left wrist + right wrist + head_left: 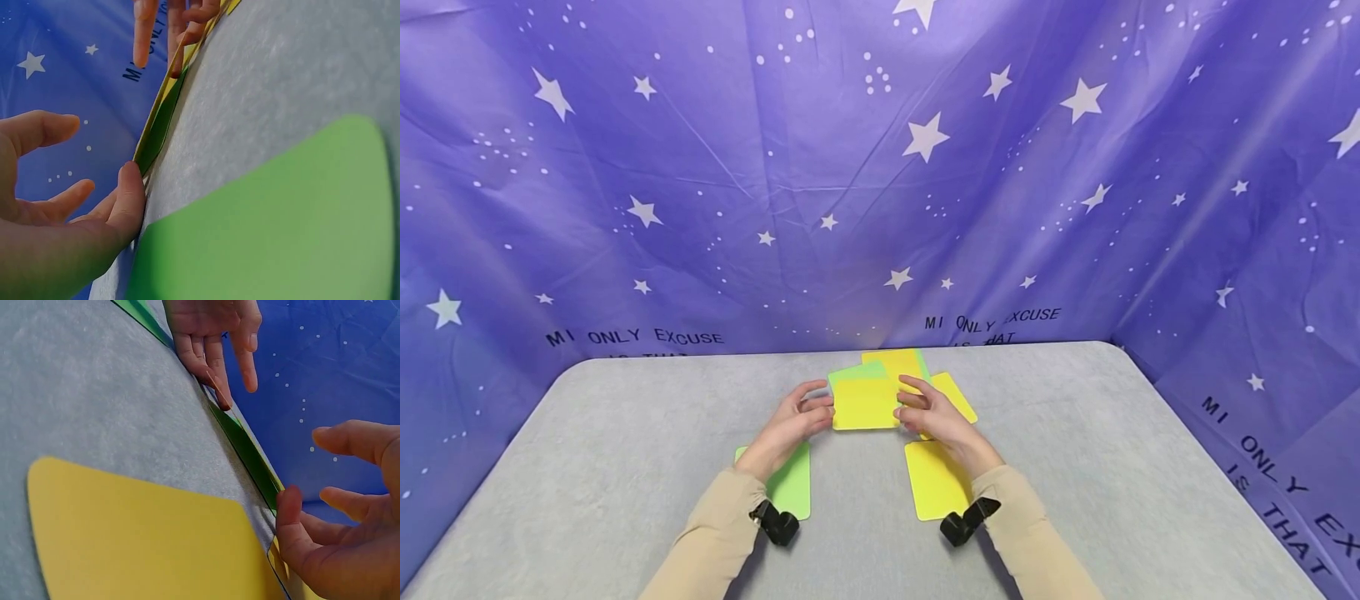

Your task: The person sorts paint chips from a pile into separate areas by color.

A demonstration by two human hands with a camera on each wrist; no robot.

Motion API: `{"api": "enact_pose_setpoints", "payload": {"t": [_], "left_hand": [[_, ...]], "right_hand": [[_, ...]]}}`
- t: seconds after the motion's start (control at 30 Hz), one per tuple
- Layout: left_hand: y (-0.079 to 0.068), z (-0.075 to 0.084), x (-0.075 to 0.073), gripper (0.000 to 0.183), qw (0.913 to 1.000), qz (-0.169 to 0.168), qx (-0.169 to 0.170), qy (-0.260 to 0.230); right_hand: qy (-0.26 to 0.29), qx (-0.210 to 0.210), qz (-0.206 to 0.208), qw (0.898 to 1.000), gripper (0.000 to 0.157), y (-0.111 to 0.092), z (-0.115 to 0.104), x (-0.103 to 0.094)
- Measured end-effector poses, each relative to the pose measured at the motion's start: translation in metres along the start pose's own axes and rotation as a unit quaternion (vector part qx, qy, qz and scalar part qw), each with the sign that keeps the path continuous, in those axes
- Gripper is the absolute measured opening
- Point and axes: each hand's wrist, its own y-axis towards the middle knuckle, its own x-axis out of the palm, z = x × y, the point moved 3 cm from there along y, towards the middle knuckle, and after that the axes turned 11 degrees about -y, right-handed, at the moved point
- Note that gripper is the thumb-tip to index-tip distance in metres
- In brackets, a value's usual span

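Card (865,404), plain yellow, sits between the two hands and overlaps a green card (861,371) just behind it. The left hand (793,421) pinches its left edge, the right hand (946,422) its right edge, fingers part-bent and spread. More yellow cards (957,398) lie beside the right hand. Nearer the person, a second green card (793,487) and another yellow card (928,483) rest on the grey table (625,450), before a starry purple cloth (850,150).
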Motion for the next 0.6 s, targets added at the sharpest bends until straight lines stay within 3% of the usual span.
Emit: {"api": "enact_pose_setpoints", "payload": {"t": [0.6], "left_hand": [[-0.010, -0.010, 0.014, 0.055, 0.9995, 0.019, 0.006, -0.023]], "right_hand": [[0.013, -0.007, 0.063, 0.998, 0.055, -0.010, 0.000, 0.006]]}}
